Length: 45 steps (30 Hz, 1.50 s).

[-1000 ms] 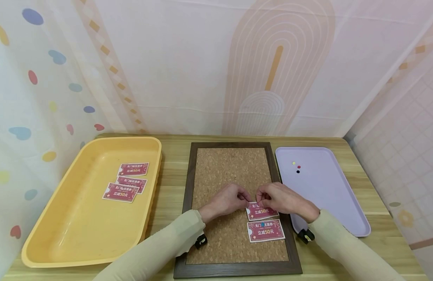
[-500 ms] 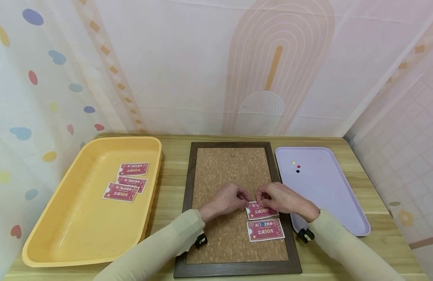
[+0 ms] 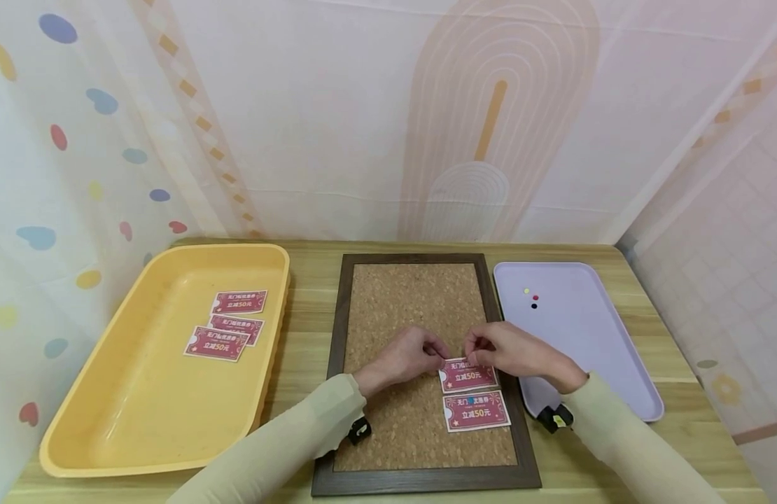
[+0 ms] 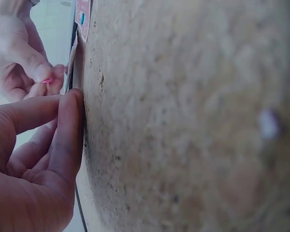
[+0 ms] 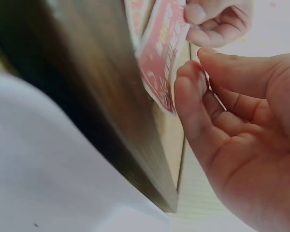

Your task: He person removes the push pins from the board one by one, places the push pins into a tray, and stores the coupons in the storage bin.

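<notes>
My left hand [image 3: 414,355] pinches the upper left corner of a red coupon [image 3: 467,376] that lies on the framed corkboard [image 3: 388,420]. In the left wrist view my right hand [image 4: 26,63] pinches a thumbtack with a pink head [image 4: 47,81] between thumb and fingertips, beside the coupon's edge. The head view shows that right hand [image 3: 514,350] just above the coupon's top edge, hiding part of its print. Directly below lies a second coupon [image 3: 477,411] with a blue thumbtack [image 3: 471,401] near its top.
On the left stands a yellow tray [image 3: 143,420] with three more coupons [image 3: 216,343], two of them overlapping. A lilac tray [image 3: 590,336] on the right holds a yellow, a red [image 3: 536,298] and a black thumbtack. The board's dark wooden frame [image 3: 426,481] borders the cork.
My right hand has risen slightly off the coupon and shifted a little to the right, so more of the coupon's print shows. The left hand stays at the coupon's corner.
</notes>
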Motion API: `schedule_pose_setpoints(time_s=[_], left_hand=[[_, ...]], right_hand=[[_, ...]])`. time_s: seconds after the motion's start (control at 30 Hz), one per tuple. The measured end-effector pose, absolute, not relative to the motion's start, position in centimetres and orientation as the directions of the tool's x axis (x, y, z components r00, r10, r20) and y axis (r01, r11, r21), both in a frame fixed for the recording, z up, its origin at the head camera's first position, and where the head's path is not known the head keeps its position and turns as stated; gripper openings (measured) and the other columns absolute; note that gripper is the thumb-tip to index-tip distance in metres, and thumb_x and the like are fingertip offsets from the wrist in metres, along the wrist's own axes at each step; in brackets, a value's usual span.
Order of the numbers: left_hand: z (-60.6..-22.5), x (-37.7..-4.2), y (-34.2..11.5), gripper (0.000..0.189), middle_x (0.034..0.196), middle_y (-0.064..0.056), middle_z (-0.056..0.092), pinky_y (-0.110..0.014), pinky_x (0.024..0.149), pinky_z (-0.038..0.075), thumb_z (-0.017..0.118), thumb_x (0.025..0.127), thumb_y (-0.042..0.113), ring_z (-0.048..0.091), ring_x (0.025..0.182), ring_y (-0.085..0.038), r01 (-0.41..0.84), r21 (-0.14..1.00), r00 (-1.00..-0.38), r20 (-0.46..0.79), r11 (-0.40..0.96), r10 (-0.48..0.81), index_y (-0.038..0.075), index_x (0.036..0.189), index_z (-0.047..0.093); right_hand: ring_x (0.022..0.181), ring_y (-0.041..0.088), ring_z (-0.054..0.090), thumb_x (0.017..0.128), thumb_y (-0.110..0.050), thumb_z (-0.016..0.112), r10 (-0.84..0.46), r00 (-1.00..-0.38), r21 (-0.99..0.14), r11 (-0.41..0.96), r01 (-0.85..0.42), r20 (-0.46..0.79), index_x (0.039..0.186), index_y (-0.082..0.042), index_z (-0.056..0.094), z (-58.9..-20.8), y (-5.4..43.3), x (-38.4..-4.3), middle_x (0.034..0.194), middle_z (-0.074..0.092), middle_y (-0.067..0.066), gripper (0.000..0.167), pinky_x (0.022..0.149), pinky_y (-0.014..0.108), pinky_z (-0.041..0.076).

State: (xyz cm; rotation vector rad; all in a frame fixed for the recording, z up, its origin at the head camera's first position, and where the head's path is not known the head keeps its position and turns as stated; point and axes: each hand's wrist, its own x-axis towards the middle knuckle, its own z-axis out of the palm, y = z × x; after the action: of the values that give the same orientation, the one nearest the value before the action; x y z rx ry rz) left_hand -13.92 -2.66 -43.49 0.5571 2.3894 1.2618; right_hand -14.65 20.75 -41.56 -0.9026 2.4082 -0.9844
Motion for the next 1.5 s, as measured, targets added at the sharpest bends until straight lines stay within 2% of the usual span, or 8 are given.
schedule_pose_setpoints(time_s=[0.3, 0.47, 0.67, 0.83, 1.0, 1.3, 1.5], left_hand=[[-42.7, -13.7, -3.1, 0.008, 0.081, 0.003, 0.072, -0.021, 0.06, 0.047, 0.075, 0.091, 0.005, 0.062, 0.069, -0.007, 0.172, 0.839, -0.855, -0.133, 0.516, 0.502, 0.005, 0.097, 0.079], [-42.1, -13.6, -3.6, 0.007, 0.085, 0.005, 0.072, -0.023, 0.066, 0.049, 0.076, 0.091, 0.008, 0.061, 0.075, -0.006, 0.242, 0.808, -0.868, -0.068, 0.538, 0.492, 0.01, 0.096, 0.081], [-41.4, -13.4, -4.1, 0.008, 0.091, 0.004, 0.074, -0.026, 0.07, 0.051, 0.075, 0.092, 0.009, 0.061, 0.08, -0.006, 0.285, 0.788, -0.879, -0.011, 0.546, 0.476, 0.014, 0.095, 0.08], [-40.6, -13.1, -4.5, 0.007, 0.093, 0.004, 0.074, -0.027, 0.072, 0.052, 0.075, 0.094, 0.009, 0.061, 0.081, -0.007, 0.291, 0.791, -0.886, 0.01, 0.538, 0.464, 0.014, 0.094, 0.08], [-39.7, -12.8, -5.3, 0.008, 0.093, 0.004, 0.073, -0.028, 0.075, 0.052, 0.073, 0.095, 0.008, 0.061, 0.083, -0.008, 0.303, 0.807, -0.885, 0.04, 0.507, 0.464, 0.013, 0.095, 0.079], [-37.6, -12.7, -7.0, 0.009, 0.095, 0.006, 0.074, -0.029, 0.073, 0.052, 0.073, 0.096, 0.011, 0.062, 0.083, -0.01, 0.316, 0.796, -0.882, 0.045, 0.517, 0.47, 0.015, 0.097, 0.08], [-36.7, -12.8, -8.3, 0.009, 0.1, 0.006, 0.075, -0.03, 0.073, 0.053, 0.074, 0.096, 0.014, 0.064, 0.084, -0.01, 0.331, 0.783, -0.887, 0.068, 0.527, 0.456, 0.016, 0.099, 0.082]], right_hand=[[0.076, 0.009, 0.061, 0.1, -0.009, 0.068, -0.632, -0.772, -0.75, 0.542, -0.38, -0.065, 0.096, -0.006, 0.069, -40.5, 21.3, -14.4, 0.085, 0.068, -0.002, 0.004, 0.069, 0.026, 0.052], [0.081, 0.011, 0.064, 0.099, -0.008, 0.069, -0.591, -0.807, -0.748, 0.543, -0.38, -0.019, 0.099, -0.007, 0.07, -40.0, 21.1, -14.3, 0.088, 0.071, 0.001, 0.002, 0.072, 0.027, 0.053], [0.081, 0.021, 0.066, 0.099, -0.006, 0.068, -0.563, -0.826, -0.766, 0.519, -0.379, 0.027, 0.099, -0.007, 0.071, -39.4, 20.9, -13.9, 0.091, 0.072, 0.009, 0.003, 0.071, 0.027, 0.053], [0.082, 0.027, 0.066, 0.099, -0.005, 0.069, -0.546, -0.836, -0.776, 0.502, -0.382, 0.058, 0.098, -0.01, 0.072, -38.9, 20.9, -13.8, 0.092, 0.072, 0.009, 0.005, 0.072, 0.026, 0.053], [0.082, 0.022, 0.065, 0.099, -0.006, 0.069, -0.529, -0.843, -0.775, 0.492, -0.396, 0.096, 0.097, -0.011, 0.073, -38.4, 21.0, -13.6, 0.091, 0.072, 0.003, 0.007, 0.073, 0.026, 0.052], [0.081, 0.014, 0.061, 0.098, -0.005, 0.07, -0.499, -0.856, -0.775, 0.484, -0.406, 0.137, 0.098, -0.006, 0.073, -37.7, 21.3, -13.5, 0.091, 0.071, 0.001, 0.003, 0.072, 0.026, 0.052], [0.079, 0.011, 0.062, 0.098, -0.006, 0.07, -0.471, -0.871, -0.768, 0.503, -0.396, 0.141, 0.098, -0.007, 0.073, -37.5, 21.6, -13.5, 0.093, 0.073, 0.007, 0.003, 0.07, 0.025, 0.052]])
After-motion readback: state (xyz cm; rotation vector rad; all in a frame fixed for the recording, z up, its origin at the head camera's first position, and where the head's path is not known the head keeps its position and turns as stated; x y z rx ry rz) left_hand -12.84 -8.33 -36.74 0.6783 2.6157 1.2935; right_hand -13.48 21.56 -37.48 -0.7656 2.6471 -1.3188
